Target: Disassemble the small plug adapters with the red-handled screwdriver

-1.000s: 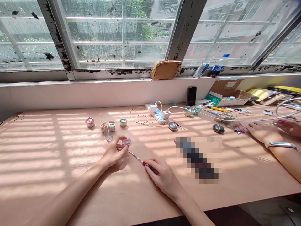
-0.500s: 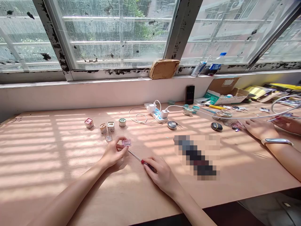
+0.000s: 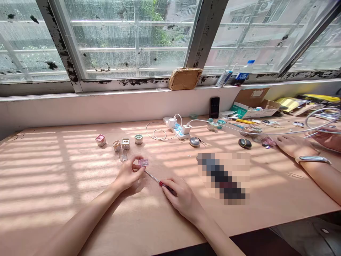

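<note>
Between the thumb and fingers of my left hand [image 3: 129,174] is a small pink clear plastic piece [image 3: 144,162], tilted above the table. My right hand [image 3: 181,195] is closed around the red and black handle of a screwdriver [image 3: 153,176]. The screwdriver's metal shaft points up and left, its tip at or just under the pink piece; whether they touch I cannot tell. Beyond my left hand lies a small clear frame-like piece [image 3: 123,155]. Little boxes stand behind it: a pink-topped one [image 3: 100,140], an orange-topped one [image 3: 116,145], a pale one [image 3: 125,143] and a green-topped one [image 3: 138,139].
A white power strip [image 3: 177,129] with chargers and cables lies near the wall, beside a round grey object [image 3: 194,142] and a black mouse-shaped object [image 3: 244,143]. A blurred patch [image 3: 222,179] covers something dark. At right, another person's hands [image 3: 297,145] work near an open carton [image 3: 257,108].
My hands, the pink piece and the screwdriver keep nearly the same positions. The view shifts very slightly. At right, the other person's far hand moves a little.
</note>
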{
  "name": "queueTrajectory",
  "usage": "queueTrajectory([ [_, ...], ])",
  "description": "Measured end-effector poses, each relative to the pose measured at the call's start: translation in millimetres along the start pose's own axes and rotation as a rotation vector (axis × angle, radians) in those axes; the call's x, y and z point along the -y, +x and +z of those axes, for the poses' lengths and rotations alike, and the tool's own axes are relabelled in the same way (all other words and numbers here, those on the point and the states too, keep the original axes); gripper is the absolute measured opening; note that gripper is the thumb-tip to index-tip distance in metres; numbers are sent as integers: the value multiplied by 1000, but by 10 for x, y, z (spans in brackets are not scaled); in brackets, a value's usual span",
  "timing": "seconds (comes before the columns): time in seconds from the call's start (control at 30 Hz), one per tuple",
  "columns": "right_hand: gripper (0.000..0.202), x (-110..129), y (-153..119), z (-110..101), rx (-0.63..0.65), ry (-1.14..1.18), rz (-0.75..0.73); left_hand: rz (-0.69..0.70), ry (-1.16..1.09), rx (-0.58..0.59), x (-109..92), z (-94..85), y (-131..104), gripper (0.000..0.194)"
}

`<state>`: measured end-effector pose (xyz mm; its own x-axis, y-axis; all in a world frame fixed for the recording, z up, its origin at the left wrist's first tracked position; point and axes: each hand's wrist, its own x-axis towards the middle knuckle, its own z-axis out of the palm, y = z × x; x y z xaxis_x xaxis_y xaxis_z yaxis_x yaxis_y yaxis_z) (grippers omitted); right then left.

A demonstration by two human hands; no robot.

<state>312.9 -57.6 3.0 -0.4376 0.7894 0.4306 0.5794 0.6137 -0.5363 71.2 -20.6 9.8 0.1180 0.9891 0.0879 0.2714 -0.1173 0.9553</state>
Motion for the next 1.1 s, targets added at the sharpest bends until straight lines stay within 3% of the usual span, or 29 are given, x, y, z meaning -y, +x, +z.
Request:
queueTrajectory([
  [1.1, 22, -30, 1, 9, 10, -16, 4, 26, 40, 12, -32, -6, -13, 34],
])
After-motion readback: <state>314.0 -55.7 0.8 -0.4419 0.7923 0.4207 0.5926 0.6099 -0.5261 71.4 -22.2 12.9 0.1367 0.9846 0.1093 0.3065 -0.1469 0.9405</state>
